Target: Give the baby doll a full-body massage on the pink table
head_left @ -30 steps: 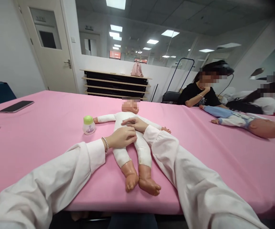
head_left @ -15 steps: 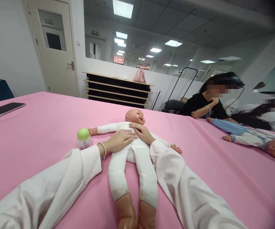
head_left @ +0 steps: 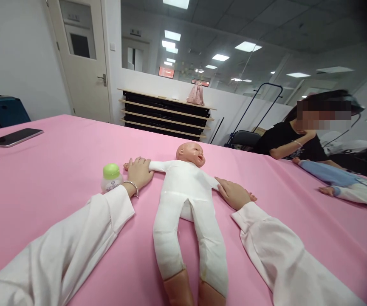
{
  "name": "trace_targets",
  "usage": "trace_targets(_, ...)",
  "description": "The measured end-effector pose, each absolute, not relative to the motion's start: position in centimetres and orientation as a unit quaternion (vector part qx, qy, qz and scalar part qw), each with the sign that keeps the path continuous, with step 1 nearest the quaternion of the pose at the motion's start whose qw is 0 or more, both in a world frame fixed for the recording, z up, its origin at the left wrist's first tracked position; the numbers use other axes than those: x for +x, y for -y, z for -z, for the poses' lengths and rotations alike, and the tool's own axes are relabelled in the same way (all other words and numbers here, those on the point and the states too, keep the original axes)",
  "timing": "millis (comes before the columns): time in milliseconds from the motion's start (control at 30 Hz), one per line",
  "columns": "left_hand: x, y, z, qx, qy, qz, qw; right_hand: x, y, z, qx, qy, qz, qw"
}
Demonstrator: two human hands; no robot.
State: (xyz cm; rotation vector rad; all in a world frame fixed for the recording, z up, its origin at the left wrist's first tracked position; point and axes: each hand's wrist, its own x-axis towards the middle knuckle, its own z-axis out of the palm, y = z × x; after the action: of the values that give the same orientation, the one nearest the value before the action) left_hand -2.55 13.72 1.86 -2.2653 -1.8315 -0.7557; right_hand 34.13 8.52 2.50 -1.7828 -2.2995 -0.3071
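Observation:
A baby doll (head_left: 186, 182) with a white cloth body lies on its back, its head at the far end and its lower legs cut off by the near edge of the view. My left hand (head_left: 139, 172) rests over the doll's arm on the left, fingers stretched across it near the doll's hand. Over the other arm lies my right hand (head_left: 234, 193), palm down, with the fingers extended along the sleeve. Beside my left wrist stands a small jar (head_left: 111, 177) with a green lid.
A pink cover (head_left: 84, 140) spreads over the table. At the far left lies a phone (head_left: 14, 137). Another doll (head_left: 345, 176) in blue and white is at the right, near a seated person in black (head_left: 285, 140). Shelves (head_left: 166, 112) stand behind the table.
Both my hands have moved from the doll's chest outward onto its arms, one to each side. The view has shifted a little; the doll stays lying on its back.

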Motion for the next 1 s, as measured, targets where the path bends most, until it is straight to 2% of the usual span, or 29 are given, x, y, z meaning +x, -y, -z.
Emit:
trace_targets(67, -2.6, -13.7, -1.8, -0.742, 0.616, 0.255, 0.066, 35.3, -8.2, -2.4, -0.627, 0.766, 0.133, 0.057)
trace_targets(133, -2.7, -13.9, -1.6, -0.724, 0.633, 0.265, 0.063, 36.6, -7.8, -2.4, -0.635, 0.758, 0.137, 0.048)
trace_targets(467, -3.8, -14.8, -0.8, -0.647, 0.710, 0.278, 0.020, 43.8, -7.7, -1.8, -0.615, 0.773, 0.058, 0.141)
trace_targets(600, -4.2, -14.7, -1.2, -0.578, 0.757, 0.305, -0.015, 45.3, -8.0, -0.8, -0.638, 0.736, 0.027, 0.226)
trace_targets(833, -4.5, -14.2, -1.9, -0.516, 0.759, 0.378, -0.121, 44.3, -7.1, -1.5, -0.665, 0.654, -0.153, 0.326)
trace_targets(1000, -4.5, -14.5, -1.3, -0.490, 0.688, 0.498, -0.197, 41.5, -7.0, -1.5, -0.602, 0.520, -0.263, 0.546)
